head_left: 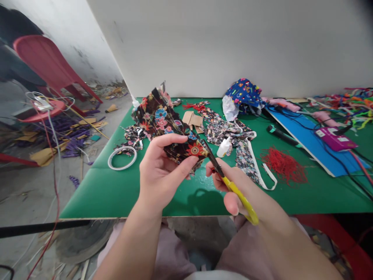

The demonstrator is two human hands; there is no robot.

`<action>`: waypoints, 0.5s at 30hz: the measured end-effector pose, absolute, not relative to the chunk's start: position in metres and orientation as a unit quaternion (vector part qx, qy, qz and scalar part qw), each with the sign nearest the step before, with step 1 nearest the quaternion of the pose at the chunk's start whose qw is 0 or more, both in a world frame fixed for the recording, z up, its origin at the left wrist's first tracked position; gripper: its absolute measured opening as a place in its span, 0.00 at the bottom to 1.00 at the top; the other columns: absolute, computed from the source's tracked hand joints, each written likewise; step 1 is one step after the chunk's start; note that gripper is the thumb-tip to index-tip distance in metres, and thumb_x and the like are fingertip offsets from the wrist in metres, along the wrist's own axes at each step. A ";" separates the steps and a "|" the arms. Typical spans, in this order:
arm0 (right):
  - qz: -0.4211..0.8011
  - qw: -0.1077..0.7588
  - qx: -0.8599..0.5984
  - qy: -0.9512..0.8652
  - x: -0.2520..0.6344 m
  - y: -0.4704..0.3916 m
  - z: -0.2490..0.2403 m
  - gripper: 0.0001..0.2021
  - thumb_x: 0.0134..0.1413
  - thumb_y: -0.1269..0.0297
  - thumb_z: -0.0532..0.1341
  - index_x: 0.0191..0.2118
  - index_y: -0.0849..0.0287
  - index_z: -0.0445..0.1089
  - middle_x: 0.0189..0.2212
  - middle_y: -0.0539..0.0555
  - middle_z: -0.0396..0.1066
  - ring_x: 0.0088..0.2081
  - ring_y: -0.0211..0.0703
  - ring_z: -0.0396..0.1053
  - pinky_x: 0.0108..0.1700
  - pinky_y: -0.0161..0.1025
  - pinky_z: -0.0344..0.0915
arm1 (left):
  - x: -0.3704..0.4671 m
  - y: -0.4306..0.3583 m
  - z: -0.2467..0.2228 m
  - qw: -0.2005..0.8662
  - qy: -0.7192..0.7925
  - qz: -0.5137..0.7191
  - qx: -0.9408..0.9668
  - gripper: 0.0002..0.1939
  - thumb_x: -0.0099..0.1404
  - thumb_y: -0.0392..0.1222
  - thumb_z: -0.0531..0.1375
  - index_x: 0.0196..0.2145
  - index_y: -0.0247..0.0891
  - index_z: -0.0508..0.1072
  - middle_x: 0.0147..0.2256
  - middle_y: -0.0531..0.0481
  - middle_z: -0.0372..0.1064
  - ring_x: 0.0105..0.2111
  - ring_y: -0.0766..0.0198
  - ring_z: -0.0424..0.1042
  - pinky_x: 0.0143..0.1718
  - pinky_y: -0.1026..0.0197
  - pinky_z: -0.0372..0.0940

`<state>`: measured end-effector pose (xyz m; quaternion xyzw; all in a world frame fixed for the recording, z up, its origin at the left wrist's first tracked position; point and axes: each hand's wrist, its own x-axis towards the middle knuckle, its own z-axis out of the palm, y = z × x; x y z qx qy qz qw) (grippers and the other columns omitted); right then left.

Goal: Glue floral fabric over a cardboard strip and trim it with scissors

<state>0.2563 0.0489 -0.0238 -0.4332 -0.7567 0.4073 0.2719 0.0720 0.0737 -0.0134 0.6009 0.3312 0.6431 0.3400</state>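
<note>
My left hand (160,171) pinches a piece of black floral fabric (166,124) between thumb and fingers, held up above the green table. A pair of scissors with yellow handles (239,198) is in my right hand (227,179), fingers curled around the handles. The dark blades point up and to the left, and they meet the right edge of the fabric beside my left fingertips. Below the hands, a shadow falls on the green tabletop (116,198).
Behind the hands lie brown card pieces (192,119), patterned fabric (221,130) and a white glue bottle (223,147). A white ring (122,158) is at left. At right are red threads (284,165), a cutter (282,136), a blue board (314,142) and a pink box (336,139).
</note>
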 end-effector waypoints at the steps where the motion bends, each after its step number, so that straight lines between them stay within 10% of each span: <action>1: 0.409 0.267 -0.434 -0.757 0.256 0.049 -0.022 0.40 0.33 0.25 0.40 0.41 0.55 0.58 0.18 0.42 0.49 0.21 0.33 0.47 0.24 0.33 0.44 | 0.072 0.074 -0.013 0.341 0.335 0.641 0.601 0.19 0.53 0.32 0.67 0.42 0.44 0.70 0.29 0.58 0.70 0.20 0.74 0.68 0.17 0.72 0.67; 15: 0.427 0.256 -0.441 -0.747 0.253 0.048 -0.017 0.37 0.39 0.26 0.42 0.38 0.56 0.58 0.18 0.43 0.52 0.21 0.34 0.51 0.23 0.32 0.47 | 0.071 0.073 -0.014 0.351 0.330 0.640 0.598 0.19 0.53 0.32 0.67 0.42 0.44 0.70 0.30 0.57 0.71 0.19 0.73 0.68 0.16 0.71 0.66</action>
